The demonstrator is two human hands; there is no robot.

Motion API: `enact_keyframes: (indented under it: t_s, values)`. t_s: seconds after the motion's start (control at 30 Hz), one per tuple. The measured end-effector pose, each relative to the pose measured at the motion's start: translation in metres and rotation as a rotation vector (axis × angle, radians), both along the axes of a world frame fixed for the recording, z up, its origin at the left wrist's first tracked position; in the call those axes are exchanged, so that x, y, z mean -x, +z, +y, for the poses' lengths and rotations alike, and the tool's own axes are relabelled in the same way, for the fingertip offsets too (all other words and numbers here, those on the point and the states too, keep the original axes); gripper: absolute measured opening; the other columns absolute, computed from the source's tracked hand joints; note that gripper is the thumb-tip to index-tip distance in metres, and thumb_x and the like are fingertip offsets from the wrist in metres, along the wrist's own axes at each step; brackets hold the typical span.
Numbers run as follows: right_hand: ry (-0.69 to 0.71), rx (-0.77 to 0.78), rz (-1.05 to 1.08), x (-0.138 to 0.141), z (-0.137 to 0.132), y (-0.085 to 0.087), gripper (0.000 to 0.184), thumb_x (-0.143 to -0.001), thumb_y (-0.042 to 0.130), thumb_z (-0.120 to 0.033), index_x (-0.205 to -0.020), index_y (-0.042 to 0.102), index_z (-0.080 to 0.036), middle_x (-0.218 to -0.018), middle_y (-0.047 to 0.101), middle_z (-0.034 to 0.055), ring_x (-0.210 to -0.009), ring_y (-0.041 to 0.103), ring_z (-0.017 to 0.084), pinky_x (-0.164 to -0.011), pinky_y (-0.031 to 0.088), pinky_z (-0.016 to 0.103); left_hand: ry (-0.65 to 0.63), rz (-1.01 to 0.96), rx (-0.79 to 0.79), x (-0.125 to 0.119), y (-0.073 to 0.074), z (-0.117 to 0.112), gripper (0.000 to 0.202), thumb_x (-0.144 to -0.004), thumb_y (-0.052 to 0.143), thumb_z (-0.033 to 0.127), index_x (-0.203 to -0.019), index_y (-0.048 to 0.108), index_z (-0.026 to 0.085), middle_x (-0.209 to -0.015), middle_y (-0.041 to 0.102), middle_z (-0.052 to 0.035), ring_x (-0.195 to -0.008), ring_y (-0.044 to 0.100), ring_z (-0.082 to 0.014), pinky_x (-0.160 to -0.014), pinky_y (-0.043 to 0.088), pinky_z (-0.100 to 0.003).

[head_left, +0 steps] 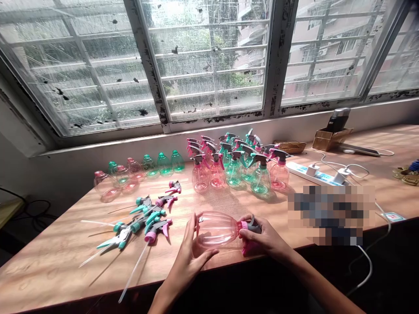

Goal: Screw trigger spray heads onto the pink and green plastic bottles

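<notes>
Pink bottle (214, 231) spans cupped left fingers (189, 233) and curled right fingers (252, 236).

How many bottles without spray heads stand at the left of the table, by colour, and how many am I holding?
Standing pink bottles: 3
Standing green bottles: 4
Held pink bottle: 1
Total: 8

This looks like a makeshift indoor workshop. On the wooden worktable (55, 266), loose trigger sprayer heads (150, 237) lie left of the grip and spray bottles (234, 173) cluster beyond it. Weathered windows (214, 56) rise farther back.
</notes>
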State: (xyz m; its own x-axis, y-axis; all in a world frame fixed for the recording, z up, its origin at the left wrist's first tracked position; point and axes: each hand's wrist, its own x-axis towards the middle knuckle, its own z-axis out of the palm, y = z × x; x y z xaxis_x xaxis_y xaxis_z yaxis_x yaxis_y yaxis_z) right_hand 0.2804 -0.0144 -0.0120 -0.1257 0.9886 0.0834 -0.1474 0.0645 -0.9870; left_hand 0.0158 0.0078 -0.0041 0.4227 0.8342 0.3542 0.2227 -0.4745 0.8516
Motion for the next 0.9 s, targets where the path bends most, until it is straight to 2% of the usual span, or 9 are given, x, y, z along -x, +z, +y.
enact_keyframes:
  t_s: [0.1, 0.17, 0.33, 0.43, 0.5, 0.6, 0.7, 0.8, 0.9]
  values:
    - [-0.016, -0.010, 0.000, 0.000, 0.000, 0.000, 0.045, -0.077, 0.083, -0.050, -0.100, 0.061, -0.018, -0.069, 0.073, -0.0002, -0.059, 0.069, 0.018, -0.060, 0.056, 0.031, -0.017, 0.001, -0.011, 0.000, 0.004, 0.000, 0.091, -0.089, 0.074, 0.034, -0.159, 0.016, 0.041, -0.161, 0.030, -0.0065, -0.152, 0.022, -0.0356, -0.122, 0.028, -0.052]
    - [-0.028, -0.014, 0.006, 0.000, -0.001, 0.000, 0.043, -0.078, 0.082, -0.049, -0.100, 0.061, -0.018, -0.069, 0.073, 0.0001, -0.060, 0.069, 0.018, -0.062, 0.056, 0.030, -0.018, 0.004, -0.024, 0.000, 0.001, 0.003, 0.089, -0.089, 0.074, 0.033, -0.158, 0.018, 0.040, -0.160, 0.029, -0.0069, -0.152, 0.021, -0.0358, -0.122, 0.027, -0.053]
    - [0.009, 0.003, 0.025, 0.001, -0.002, 0.001, 0.044, -0.079, 0.081, -0.050, -0.102, 0.059, -0.019, -0.069, 0.072, 0.0000, -0.056, 0.069, 0.018, -0.058, 0.057, 0.032, -0.049, -0.042, -0.053, 0.002, -0.012, 0.011, 0.081, -0.095, 0.065, 0.039, -0.158, 0.016, 0.042, -0.161, 0.026, -0.0086, -0.148, 0.028, -0.0357, -0.113, 0.042, -0.051]
    - [0.006, 0.008, 0.021, 0.001, -0.003, 0.003, 0.045, -0.079, 0.080, -0.051, -0.102, 0.059, -0.019, -0.069, 0.072, 0.0000, -0.056, 0.069, 0.019, -0.057, 0.057, 0.032, -0.038, -0.031, -0.080, 0.002, -0.013, 0.011, 0.081, -0.095, 0.065, 0.039, -0.158, 0.015, 0.044, -0.161, 0.028, -0.0081, -0.145, 0.035, -0.0349, -0.117, 0.035, -0.055]
    - [0.003, 0.002, 0.022, 0.001, -0.003, 0.003, 0.044, -0.079, 0.080, -0.050, -0.102, 0.059, -0.019, -0.069, 0.072, 0.0001, -0.056, 0.069, 0.018, -0.057, 0.058, 0.031, -0.039, -0.025, -0.049, 0.002, -0.009, 0.008, 0.089, -0.091, 0.070, 0.039, -0.158, 0.012, 0.044, -0.162, 0.028, -0.0082, -0.144, 0.038, -0.0350, -0.119, 0.031, -0.056]
    - [0.007, -0.009, 0.007, 0.000, -0.003, 0.003, 0.043, -0.080, 0.080, -0.049, -0.101, 0.060, -0.018, -0.069, 0.072, 0.0005, -0.057, 0.069, 0.018, -0.056, 0.058, 0.031, -0.043, -0.039, 0.047, 0.002, -0.002, 0.002, 0.099, -0.088, 0.074, 0.039, -0.159, 0.005, 0.042, -0.163, 0.027, -0.0089, -0.147, 0.033, -0.0359, -0.120, 0.029, -0.056]
    - [0.008, -0.015, -0.017, -0.001, -0.002, 0.002, 0.042, -0.081, 0.079, -0.050, -0.101, 0.061, -0.018, -0.069, 0.072, 0.0005, -0.056, 0.069, 0.019, -0.055, 0.057, 0.031, -0.031, -0.036, 0.087, 0.002, 0.003, 0.000, 0.093, -0.092, 0.070, 0.039, -0.160, 0.008, 0.040, -0.164, 0.026, -0.0081, -0.149, 0.029, -0.0361, -0.121, 0.027, -0.056]
    - [-0.012, -0.034, -0.016, -0.001, -0.001, 0.001, 0.041, -0.080, 0.080, -0.048, -0.100, 0.062, -0.017, -0.070, 0.072, 0.0005, -0.058, 0.069, 0.018, -0.058, 0.057, 0.030, -0.040, -0.006, 0.049, 0.003, 0.000, 0.004, 0.090, -0.089, 0.073, 0.039, -0.159, 0.016, 0.042, -0.164, 0.023, -0.0063, -0.149, 0.030, -0.0370, -0.122, 0.027, -0.055]
    - [-0.017, -0.042, -0.008, -0.001, 0.000, 0.000, 0.040, -0.081, 0.081, -0.046, -0.100, 0.062, -0.017, -0.071, 0.073, 0.0007, -0.061, 0.068, 0.017, -0.060, 0.057, 0.029, -0.075, -0.063, 0.009, 0.003, -0.010, 0.011, 0.087, -0.091, 0.071, 0.039, -0.158, 0.017, 0.043, -0.164, 0.021, -0.0059, -0.148, 0.030, -0.0369, -0.118, 0.036, -0.054]
